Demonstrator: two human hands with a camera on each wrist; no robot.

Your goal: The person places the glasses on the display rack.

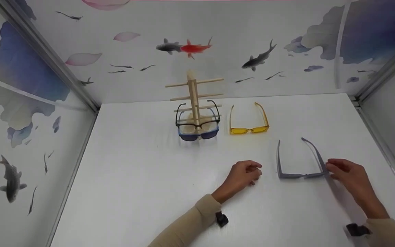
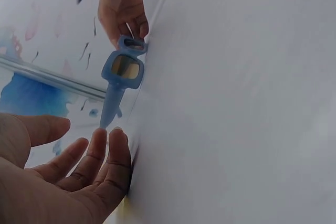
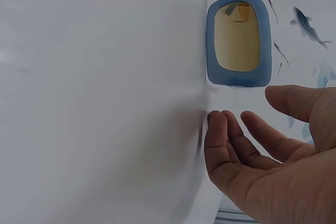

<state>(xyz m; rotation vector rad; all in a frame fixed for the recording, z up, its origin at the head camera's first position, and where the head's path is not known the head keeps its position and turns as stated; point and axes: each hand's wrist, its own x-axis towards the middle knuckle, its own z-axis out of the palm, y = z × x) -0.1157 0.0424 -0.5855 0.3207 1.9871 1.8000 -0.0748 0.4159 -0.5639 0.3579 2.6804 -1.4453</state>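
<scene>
Blue-grey glasses (image 1: 291,176) lie on the white table with both temples unfolded and pointing to the back. My right hand (image 1: 350,175) is beside their right hinge, fingertips close to the temple; whether they touch it cannot be told in the head view. In the right wrist view, a gap separates the thumb from the fingers of the right hand (image 3: 283,177), and the frame (image 3: 239,78) sits beyond them. To the left of the glasses, my left hand (image 1: 242,175) hovers or rests near the tabletop with loosely bent fingers, holding nothing.
Yellow glasses (image 1: 240,131) stand unfolded toward the back. Left of them, a wooden display rack (image 1: 193,92) with crossbars carries black-framed glasses (image 1: 187,125) and dark-lensed blue glasses (image 1: 189,137). Printed walls (image 1: 132,82) enclose the table (image 1: 132,171) at the back and sides.
</scene>
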